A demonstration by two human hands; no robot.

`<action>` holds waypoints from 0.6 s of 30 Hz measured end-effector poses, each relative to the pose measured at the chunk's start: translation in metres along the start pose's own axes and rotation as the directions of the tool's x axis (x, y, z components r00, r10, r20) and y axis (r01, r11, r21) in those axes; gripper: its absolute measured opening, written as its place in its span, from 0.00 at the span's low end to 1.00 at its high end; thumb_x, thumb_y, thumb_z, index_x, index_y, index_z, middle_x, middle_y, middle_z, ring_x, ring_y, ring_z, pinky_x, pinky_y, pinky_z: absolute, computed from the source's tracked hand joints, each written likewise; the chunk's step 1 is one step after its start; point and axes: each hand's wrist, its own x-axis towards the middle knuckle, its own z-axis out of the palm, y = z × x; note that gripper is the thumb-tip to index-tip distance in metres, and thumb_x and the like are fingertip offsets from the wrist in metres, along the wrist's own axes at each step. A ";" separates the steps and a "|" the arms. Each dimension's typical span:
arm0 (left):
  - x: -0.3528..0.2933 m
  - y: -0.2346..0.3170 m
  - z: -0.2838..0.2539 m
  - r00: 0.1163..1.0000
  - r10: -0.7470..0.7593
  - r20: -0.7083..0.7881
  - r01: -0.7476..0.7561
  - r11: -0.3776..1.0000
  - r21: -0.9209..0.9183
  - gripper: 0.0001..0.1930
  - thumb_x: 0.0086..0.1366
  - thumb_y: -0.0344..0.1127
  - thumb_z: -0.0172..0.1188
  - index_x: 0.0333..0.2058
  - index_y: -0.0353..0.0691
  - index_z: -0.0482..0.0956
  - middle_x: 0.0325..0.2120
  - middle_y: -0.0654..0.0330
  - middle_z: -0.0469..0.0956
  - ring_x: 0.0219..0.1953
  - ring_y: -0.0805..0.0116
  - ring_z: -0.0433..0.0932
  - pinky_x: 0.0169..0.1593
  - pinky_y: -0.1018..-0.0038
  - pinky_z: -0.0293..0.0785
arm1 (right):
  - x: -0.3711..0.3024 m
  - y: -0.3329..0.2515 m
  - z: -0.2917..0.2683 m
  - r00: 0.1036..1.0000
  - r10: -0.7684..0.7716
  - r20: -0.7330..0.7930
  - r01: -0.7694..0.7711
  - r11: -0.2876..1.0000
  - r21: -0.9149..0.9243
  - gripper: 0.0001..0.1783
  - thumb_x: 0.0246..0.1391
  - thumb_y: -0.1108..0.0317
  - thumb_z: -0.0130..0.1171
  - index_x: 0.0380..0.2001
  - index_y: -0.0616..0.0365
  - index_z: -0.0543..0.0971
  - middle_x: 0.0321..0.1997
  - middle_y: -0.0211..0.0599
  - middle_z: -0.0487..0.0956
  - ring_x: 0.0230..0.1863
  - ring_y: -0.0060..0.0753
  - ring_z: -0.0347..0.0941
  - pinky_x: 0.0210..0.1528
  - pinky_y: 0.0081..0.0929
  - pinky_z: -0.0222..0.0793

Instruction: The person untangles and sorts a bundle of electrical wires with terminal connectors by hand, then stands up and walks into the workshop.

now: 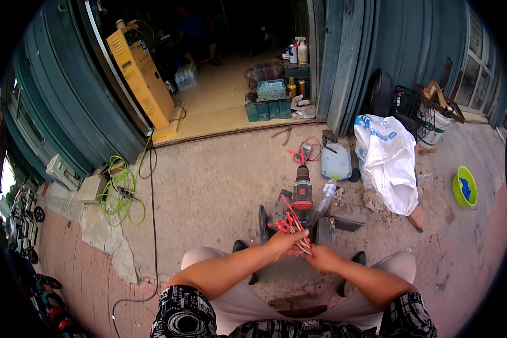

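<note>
Head view: a bunch of red and pale wires (290, 223) was held in front of the body, near the middle of the scene; it was gripped by the left hand (286, 243), whose fingers were closed around it; the near ends of the wires were pinched by the right hand (323, 258), its fingers curled, the exact finger contact being too small to tell; the hands were held close together.

A black-and-red drill (302, 188) was seen just beyond the wires, bit pointed far; a clear bottle (326, 195) was placed just right of it; dark blocks (347, 219) were set near the right hand; a multimeter (305, 150) with red leads was left farther out, with pliers (283, 134) far left of it and a pale flat canister (336, 161) to its right.

A white sack (386, 155) was slumped on the right; a green basin (459, 176) holding something blue was placed far right; a green cable (121, 205) was coiled on the left; a yellow cabinet (141, 76) was stood at the doorway, far left.
</note>
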 end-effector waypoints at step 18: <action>0.000 0.007 0.007 0.996 0.030 -0.087 -0.061 0.920 -0.388 0.17 0.60 0.47 0.61 0.37 0.40 0.72 0.35 0.56 0.77 0.42 0.58 0.78 0.48 0.63 0.75 | -0.001 -0.019 0.000 0.992 -0.033 -0.120 0.004 0.972 -0.235 0.17 0.55 0.54 0.51 0.39 0.55 0.73 0.31 0.53 0.78 0.35 0.57 0.75 0.38 0.49 0.69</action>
